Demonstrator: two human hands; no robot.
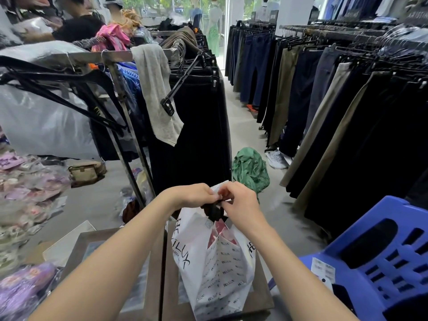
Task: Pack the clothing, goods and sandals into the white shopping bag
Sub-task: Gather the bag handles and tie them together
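The white shopping bag (220, 269) with black lettering stands full on a low brown stand (171, 297) in front of me. Something red and something black show through its mouth. My left hand (196, 193) and my right hand (238, 200) meet at the top of the bag. Both pinch the bag's upper edges and black handles together above the opening. What lies deeper in the bag is hidden.
A blue plastic stool (375, 258) stands at lower right. Racks of dark trousers (347, 112) line the right side, and another rack (196, 112) stands straight ahead. A green garment (250, 170) lies on the floor. Packaged goods (27, 186) pile up on the left.
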